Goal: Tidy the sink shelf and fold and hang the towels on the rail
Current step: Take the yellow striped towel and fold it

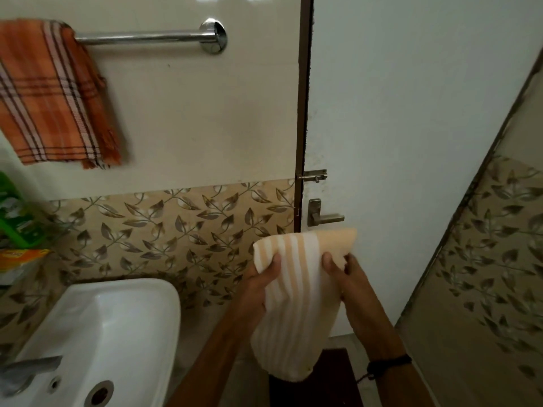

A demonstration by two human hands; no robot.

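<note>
Held low in front of the body, the striped towel [296, 292] is gripped at its upper edge by both hands: the left hand [260, 284] is pinched on the left side, the right hand [342, 279] on the right, thumbs on the near face, and the cloth hangs folded between the forearms. The rail [141, 36] is well above and to the left, its right stretch bare beside the orange checked towel [50, 95]. The fold should be kept even, the edges matched, and the towel lifted and draped over the bare stretch, clear of the sink [117, 333] below.
</note>
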